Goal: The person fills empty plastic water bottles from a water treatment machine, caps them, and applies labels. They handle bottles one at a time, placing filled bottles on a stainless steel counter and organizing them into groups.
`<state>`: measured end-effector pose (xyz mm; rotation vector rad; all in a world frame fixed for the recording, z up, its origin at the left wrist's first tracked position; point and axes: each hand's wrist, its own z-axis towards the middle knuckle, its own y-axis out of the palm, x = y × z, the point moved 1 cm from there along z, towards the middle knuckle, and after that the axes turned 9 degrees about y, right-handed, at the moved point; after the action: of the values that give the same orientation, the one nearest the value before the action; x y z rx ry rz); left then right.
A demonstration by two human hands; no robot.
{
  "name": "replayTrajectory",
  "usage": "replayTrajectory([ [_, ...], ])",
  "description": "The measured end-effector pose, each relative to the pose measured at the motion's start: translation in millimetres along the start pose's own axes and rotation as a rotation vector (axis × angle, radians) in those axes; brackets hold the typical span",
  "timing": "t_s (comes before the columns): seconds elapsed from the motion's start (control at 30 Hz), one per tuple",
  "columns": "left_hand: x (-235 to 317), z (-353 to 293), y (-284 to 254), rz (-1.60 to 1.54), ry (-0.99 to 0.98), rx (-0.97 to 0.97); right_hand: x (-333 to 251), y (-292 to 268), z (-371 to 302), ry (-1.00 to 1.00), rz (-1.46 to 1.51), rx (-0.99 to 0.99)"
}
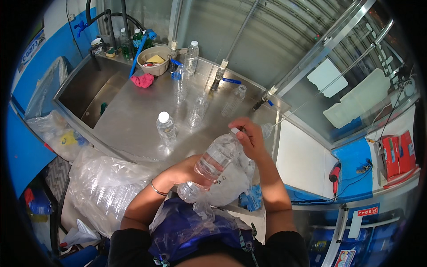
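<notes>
A large clear plastic bottle point(219, 153) is held tilted in front of me, its neck up and to the right. My left hand point(186, 170) is wrapped round its lower body. At the neck, the fingers of my right hand point(249, 137) are closed on the white cap point(235, 131). Beyond my hands, a small bottle with a white cap point(165, 129) stands on the steel counter point(129, 118). Uncapped clear bottles stand near it, one in the middle point(198, 110) and another to the right point(234, 100). Below the held bottle hangs crumpled clear plastic point(204, 209).
Left is a steel sink point(73, 95); by it lie a pink cloth point(142, 80) and a beige basin point(154, 67) with a sponge. Thin filling pipes with blue-handled valves point(218, 79) line the back. A large plastic bag of bottles point(109, 191) bulges at lower left.
</notes>
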<state>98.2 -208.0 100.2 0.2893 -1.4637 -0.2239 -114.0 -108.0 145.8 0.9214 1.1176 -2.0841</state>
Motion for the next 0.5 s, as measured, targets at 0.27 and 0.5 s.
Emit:
replayTrajectory([
  [0.27,-10,-14,13,-0.395,-0.162,-0.163,-44,-6,0,-0.133,-0.08,-0.176],
  [0.5,-10,-19,16,-0.695,-0.169,-0.349,-49,-7,-4,-0.332,-0.081,-0.129],
])
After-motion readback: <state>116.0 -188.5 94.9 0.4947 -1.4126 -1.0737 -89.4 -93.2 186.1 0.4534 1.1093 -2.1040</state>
